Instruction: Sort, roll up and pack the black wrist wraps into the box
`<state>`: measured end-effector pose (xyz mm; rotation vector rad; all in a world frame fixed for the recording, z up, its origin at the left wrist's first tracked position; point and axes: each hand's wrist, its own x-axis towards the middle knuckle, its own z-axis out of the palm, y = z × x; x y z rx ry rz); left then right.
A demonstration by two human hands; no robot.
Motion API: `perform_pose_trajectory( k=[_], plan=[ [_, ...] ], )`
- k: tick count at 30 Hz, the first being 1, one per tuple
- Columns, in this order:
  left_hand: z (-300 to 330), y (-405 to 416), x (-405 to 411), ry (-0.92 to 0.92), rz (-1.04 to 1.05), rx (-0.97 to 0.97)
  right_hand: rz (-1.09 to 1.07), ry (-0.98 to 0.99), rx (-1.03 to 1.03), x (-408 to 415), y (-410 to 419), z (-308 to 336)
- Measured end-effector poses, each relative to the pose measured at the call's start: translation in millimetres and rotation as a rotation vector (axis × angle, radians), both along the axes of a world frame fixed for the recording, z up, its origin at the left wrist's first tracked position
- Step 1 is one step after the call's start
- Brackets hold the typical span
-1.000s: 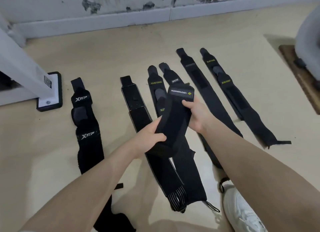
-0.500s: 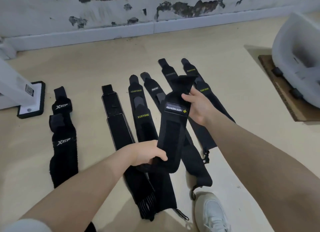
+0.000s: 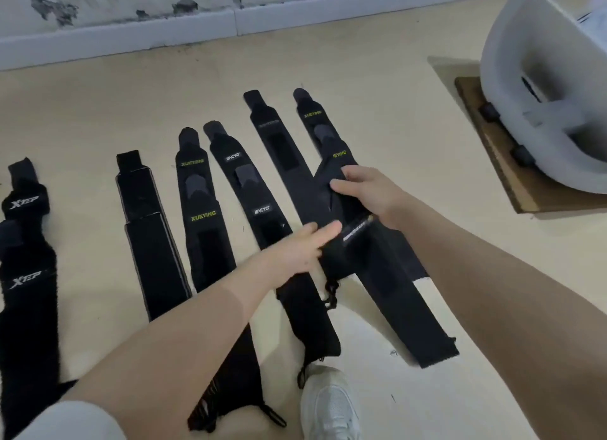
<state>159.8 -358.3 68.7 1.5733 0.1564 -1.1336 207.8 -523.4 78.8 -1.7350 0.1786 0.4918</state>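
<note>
Several black wrist wraps lie flat in a row on the beige floor: an XTEP wrap point(image 3: 26, 275) at far left, a grey-edged one point(image 3: 147, 236), a XUEYING wrap point(image 3: 200, 216), an IIICYO wrap point(image 3: 253, 203), a plain one point(image 3: 279, 150) and a second XUEYING wrap point(image 3: 315, 117). One more wrap point(image 3: 371, 265) lies slanted across the two on the right. My right hand point(image 3: 364, 193) grips its upper end. My left hand point(image 3: 302, 245) touches its left edge with straight fingers.
A white plastic container point(image 3: 525, 61) stands on a wooden board point(image 3: 486, 163) at the right. A white shoe point(image 3: 328, 403) is at the bottom centre, touching wrap ends. The wall's white skirting point(image 3: 131, 38) runs along the back.
The held wrap went from raised over the middle wraps down and right onto the right-hand wraps. My left hand's fingers straightened off its lower end. The view shifted right.
</note>
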Motion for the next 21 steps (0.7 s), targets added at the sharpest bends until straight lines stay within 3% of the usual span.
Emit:
perform_pose_trajectory(
  k=[3, 10, 14, 17, 21],
  plan=[
    [-2.0, 9.9, 29.4, -0.156, 0.328, 0.022, 0.052, 0.110, 0.040, -11.4, -11.2, -27.6],
    [4.0, 7.6, 43.6, -0.192, 0.198, -0.114, 0.148, 0.183, 0.088, -4.3, -12.0, -32.9],
    [4.5, 3.3, 46.4, -0.245, 0.177, -0.071, 0.216, 0.198, 0.060, 2.5, -12.4, -34.7],
    [3.1, 2.9, 50.3, -0.411, 0.090, 0.056, 0.150, 0.071, -0.007, 1.7, -6.9, -39.5],
    [-5.4, 7.7, 49.1, -0.762, -0.111, 0.231, 0.027, -0.293, -0.171, -6.0, 3.9, -51.8]
  ],
)
